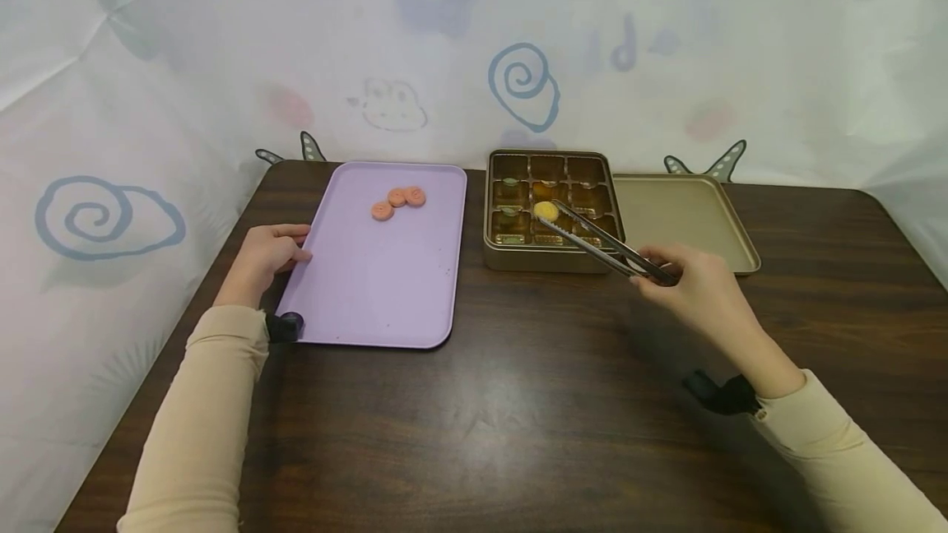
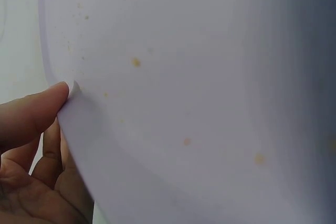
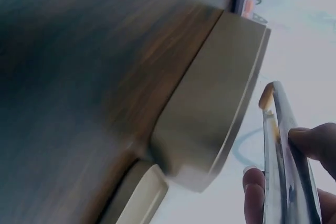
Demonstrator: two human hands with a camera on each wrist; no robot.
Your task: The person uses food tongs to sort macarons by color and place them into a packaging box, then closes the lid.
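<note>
My right hand holds metal tongs, whose tips pinch a round yellow cookie over the front middle compartment of a gold tin. Thumb and fingers squeeze the tongs in the right wrist view, with the cookie at their far end. On the left, my left hand grips the left rim of a lilac tray, thumb on top and the other fingers underneath. Several pinkish-orange round cookies lie near the tray's back edge.
Behind the right hand, the tin's shallow gold lid lies against the tin's right side. Greenish pieces show in the tin's left compartments. All stands on a dark wooden table, with a patterned white curtain behind it.
</note>
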